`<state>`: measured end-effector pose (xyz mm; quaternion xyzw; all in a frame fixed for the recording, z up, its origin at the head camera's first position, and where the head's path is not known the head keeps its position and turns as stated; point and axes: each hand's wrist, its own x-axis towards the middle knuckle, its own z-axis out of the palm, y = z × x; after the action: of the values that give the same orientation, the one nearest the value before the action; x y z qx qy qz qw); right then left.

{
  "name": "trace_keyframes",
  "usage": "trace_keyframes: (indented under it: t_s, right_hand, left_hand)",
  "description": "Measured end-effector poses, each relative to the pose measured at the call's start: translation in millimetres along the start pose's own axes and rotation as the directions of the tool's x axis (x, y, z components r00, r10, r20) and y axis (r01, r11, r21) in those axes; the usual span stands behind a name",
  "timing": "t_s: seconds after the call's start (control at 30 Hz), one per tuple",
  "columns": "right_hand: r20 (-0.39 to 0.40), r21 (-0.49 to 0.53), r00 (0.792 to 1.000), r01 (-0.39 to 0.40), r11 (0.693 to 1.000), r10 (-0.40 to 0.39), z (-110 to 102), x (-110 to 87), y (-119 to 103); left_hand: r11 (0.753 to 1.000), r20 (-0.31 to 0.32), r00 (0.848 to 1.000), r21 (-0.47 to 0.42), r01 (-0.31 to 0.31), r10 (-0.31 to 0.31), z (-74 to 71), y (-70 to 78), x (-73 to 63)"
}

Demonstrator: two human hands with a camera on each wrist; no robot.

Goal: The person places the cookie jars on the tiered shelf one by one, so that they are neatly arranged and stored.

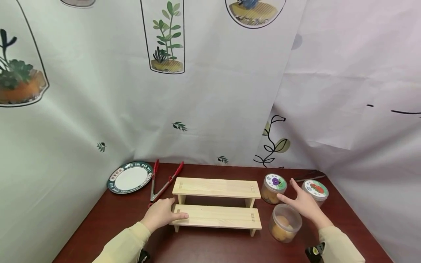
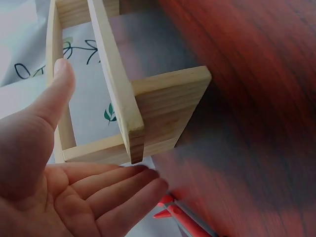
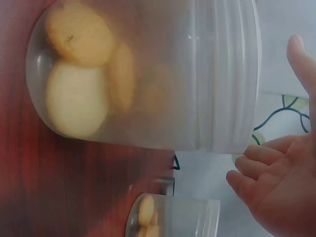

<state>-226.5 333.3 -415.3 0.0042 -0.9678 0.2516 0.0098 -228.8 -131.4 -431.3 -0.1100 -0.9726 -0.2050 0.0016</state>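
Observation:
My left hand (image 1: 161,214) is at the left end of a pale wooden two-step rack (image 1: 217,217), thumb over the lower step. In the left wrist view its fingers (image 2: 113,192) stretch out straight beside the rack's end. My right hand (image 1: 306,204) spreads its fingers among three clear plastic jars, holding none of them. Nearest is a lidless jar (image 1: 297,232) with round yellow-brown cookies (image 3: 79,98) inside. Behind it stand a jar with a purple-flower lid (image 1: 275,181) and one with a red-printed lid (image 1: 315,189), partly hidden by the hand.
At the back left lie a green-rimmed white plate (image 1: 131,177) and red-handled metal tongs (image 1: 161,191), spread in a V. Everything stands on a dark red wooden table (image 1: 210,248). A printed white cloth (image 1: 213,102) hangs behind and along the sides.

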Motion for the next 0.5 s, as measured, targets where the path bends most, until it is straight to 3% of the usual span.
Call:
trace_keyframes:
  t_s: [0.23,0.5]
  right_hand:
    - [-0.067,0.043,0.996,0.059,0.997,-0.056,2,9.6,4]
    - [-0.121,0.077,0.990,0.086,0.993,-0.076,5,15.9,18]
  left_hand:
    - [0.999,0.040,0.999,-0.049,-0.010,0.011,3.0,-6.1,3.6]
    - [1.000,0.063,0.998,-0.028,-0.008,0.010,9.1,-10.6,9.4]
